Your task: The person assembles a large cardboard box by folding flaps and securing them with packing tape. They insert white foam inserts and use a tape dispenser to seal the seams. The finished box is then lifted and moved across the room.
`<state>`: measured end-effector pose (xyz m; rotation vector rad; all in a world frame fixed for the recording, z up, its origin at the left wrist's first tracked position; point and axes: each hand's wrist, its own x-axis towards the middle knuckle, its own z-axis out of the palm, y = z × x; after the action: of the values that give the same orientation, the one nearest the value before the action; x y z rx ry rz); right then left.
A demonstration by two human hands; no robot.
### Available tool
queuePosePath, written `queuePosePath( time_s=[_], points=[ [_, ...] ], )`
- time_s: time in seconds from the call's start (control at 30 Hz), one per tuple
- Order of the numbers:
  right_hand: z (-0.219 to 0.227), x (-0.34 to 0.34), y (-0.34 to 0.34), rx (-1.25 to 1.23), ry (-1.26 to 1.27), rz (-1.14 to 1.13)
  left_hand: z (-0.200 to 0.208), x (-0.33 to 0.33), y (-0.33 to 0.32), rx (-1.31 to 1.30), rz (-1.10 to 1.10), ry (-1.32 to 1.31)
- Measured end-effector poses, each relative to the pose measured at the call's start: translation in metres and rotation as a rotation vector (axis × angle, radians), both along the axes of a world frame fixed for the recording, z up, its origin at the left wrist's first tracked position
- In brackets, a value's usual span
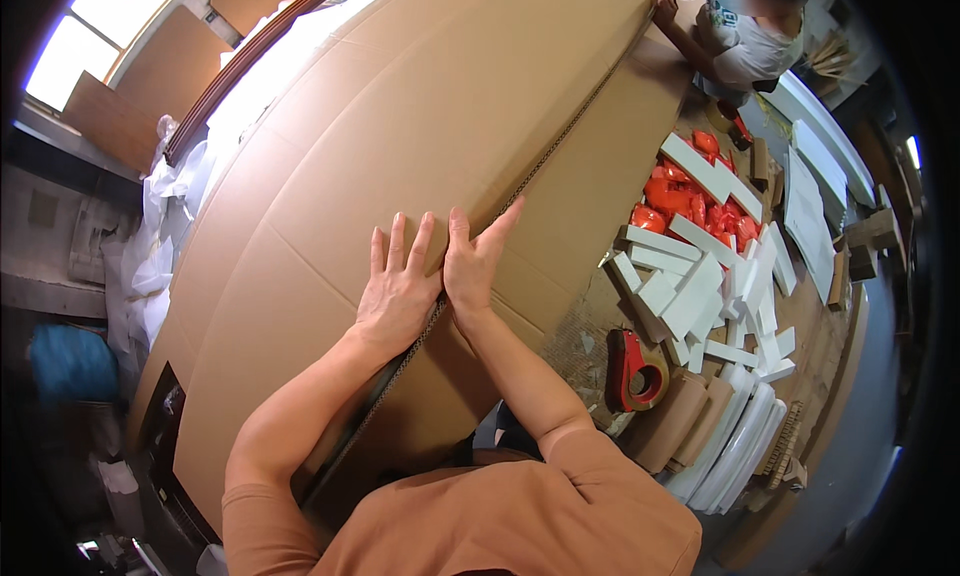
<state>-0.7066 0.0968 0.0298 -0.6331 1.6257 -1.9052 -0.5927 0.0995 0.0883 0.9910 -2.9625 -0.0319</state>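
Observation:
A large brown cardboard sheet (330, 166) spreads across the view, its corrugated edge running diagonally from the lower left to the far right. My left hand (400, 294) lies flat on the sheet beside that edge, fingers spread. My right hand (474, 266) is against the edge from the other side, its fingers stretched out and thumb side close to my left hand. Below the edge, a second cardboard panel (580, 196) slopes down to the right. At the far end, a co-worker's hand (664, 10) touches the cardboard near the same edge.
A red tape dispenser (622, 372) with brown tape lies right of my arm. Beyond it are piled white foam strips (690, 296) and red plastic bags (672, 194). Rolled white sheets (735, 441) lie nearer. The co-worker (750, 46) stands at the far right. White wrapping (155, 266) hangs at left.

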Motion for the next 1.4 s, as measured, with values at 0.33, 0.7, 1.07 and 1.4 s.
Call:
queuePosePath(
  time_s=[0.33, 0.7, 1.07, 1.4],
  points=[
    [-0.012, -0.002, -0.001, 0.022, 0.127, 0.037, 0.004, 0.003, -0.001, 0.065, -0.001, 0.034],
    [-0.006, -0.047, -0.006, 0.095, 0.13, 0.157, 0.01, 0.002, -0.001, 0.107, -0.002, 0.169],
    [0.004, -0.052, -0.022, 0.226, 0.356, 0.168, 0.006, 0.002, -0.001, 0.102, 0.022, 0.119],
    [0.017, -0.155, -0.098, 0.327, 0.348, -0.061, 0.004, 0.003, -0.002, 0.13, -0.001, 0.183]
  ],
)
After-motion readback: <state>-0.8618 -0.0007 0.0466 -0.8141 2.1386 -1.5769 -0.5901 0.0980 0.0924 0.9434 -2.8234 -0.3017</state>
